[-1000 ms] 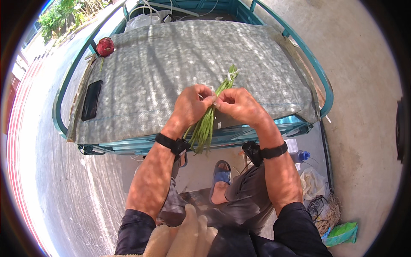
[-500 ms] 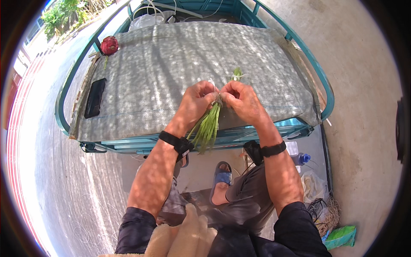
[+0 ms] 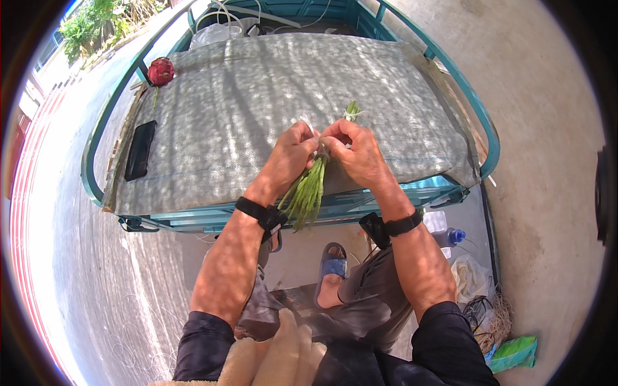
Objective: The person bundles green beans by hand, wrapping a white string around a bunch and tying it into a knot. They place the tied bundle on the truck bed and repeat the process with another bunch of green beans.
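Observation:
A slim bunch of green stems (image 3: 308, 193) lies slanted over the near edge of the cloth-covered cart bed, its loose ends hanging toward me. At its far end a white tie (image 3: 354, 114) circles the green tips. My left hand (image 3: 290, 153) is closed in a pinch, a thin white strip (image 3: 306, 122) showing above its fingertips. My right hand (image 3: 354, 154) pinches close beside it, over a pale band around the middle of the bunch. The fingers partly hide the strip there, and the bunch between the bands runs under my right hand.
Grey woven cloth (image 3: 257, 83) covers the bed of a teal cart with rails (image 3: 486, 141). A dragon fruit (image 3: 161, 71) and a black phone (image 3: 140, 150) lie at its left. Below right are a blue-capped bottle (image 3: 456, 237), plastic bags and a green packet (image 3: 516, 354).
My two hands have drawn slightly apart at the fingertips. The whole view has shifted a little, and the bunch stays in about the same place.

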A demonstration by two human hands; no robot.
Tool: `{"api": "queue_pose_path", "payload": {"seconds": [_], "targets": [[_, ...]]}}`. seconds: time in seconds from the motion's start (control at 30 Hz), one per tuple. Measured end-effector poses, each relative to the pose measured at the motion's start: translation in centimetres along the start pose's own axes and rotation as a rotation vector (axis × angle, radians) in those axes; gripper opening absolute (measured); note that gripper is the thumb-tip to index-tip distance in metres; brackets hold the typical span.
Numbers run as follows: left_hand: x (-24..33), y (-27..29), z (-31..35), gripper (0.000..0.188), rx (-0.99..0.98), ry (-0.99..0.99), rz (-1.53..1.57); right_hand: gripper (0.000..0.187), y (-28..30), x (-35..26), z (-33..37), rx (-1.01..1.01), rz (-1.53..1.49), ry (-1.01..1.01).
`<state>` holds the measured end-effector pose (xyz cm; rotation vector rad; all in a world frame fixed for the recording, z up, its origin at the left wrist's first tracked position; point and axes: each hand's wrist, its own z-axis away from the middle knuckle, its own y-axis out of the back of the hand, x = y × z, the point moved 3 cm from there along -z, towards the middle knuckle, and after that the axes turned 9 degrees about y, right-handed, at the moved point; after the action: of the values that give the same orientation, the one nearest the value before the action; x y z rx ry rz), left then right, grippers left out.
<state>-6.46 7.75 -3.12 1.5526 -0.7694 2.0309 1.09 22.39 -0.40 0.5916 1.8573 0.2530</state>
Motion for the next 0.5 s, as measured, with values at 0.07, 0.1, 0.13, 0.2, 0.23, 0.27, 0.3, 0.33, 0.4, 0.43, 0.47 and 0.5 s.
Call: {"api": "queue_pose_path", "payload": {"seconds": [0.07,0.1,0.13,0.2,0.23,0.27,0.3,0.33,0.4,0.43,0.47,0.5], "targets": [[0.13,-0.12,0.12,0.006,0.007,-0.010,-0.029,0.014,0.12,0.22,0.05,0.028,0.046,0.030],[0.14,-0.14,0.15,0.006,0.016,-0.019,-0.057,0.014,0.16,0.37,0.06,0.054,0.092,0.059],[0.08,-0.17,0.11,0.006,0.015,-0.018,-0.055,0.014,0.04,0.70,0.02,0.053,0.093,0.057],[0.25,-0.35,0.14,0.005,0.061,-0.028,-0.137,0.014,0.18,0.80,-0.05,0.091,0.135,0.082],[0.19,-0.37,0.09,0.005,0.058,-0.029,-0.136,0.014,0.19,0.89,0.01,0.092,0.137,0.082],[0.11,-0.27,0.13,0.004,0.040,-0.035,-0.109,0.014,0.06,0.80,0.05,0.109,0.148,0.093],[0.03,-0.18,0.16,0.003,0.021,-0.041,-0.081,0.014,-0.03,0.71,0.08,0.127,0.159,0.103],[-0.08,-0.04,0.20,0.003,0.023,-0.041,-0.081,0.014,-0.13,0.64,0.06,0.126,0.158,0.104],[0.18,-0.15,0.39,0.005,0.017,-0.082,-0.129,0.014,-0.08,0.57,0.07,0.124,0.183,0.073],[0.27,-0.17,0.50,0.005,0.017,-0.083,-0.129,0.014,-0.11,0.69,0.07,0.124,0.184,0.074],[0.45,-0.26,0.67,0.006,0.019,-0.100,-0.180,0.013,-0.18,0.75,0.05,0.133,0.183,0.083],[0.55,-0.33,0.76,0.007,0.021,-0.117,-0.232,0.013,-0.20,0.79,0.05,0.142,0.183,0.091]]}}
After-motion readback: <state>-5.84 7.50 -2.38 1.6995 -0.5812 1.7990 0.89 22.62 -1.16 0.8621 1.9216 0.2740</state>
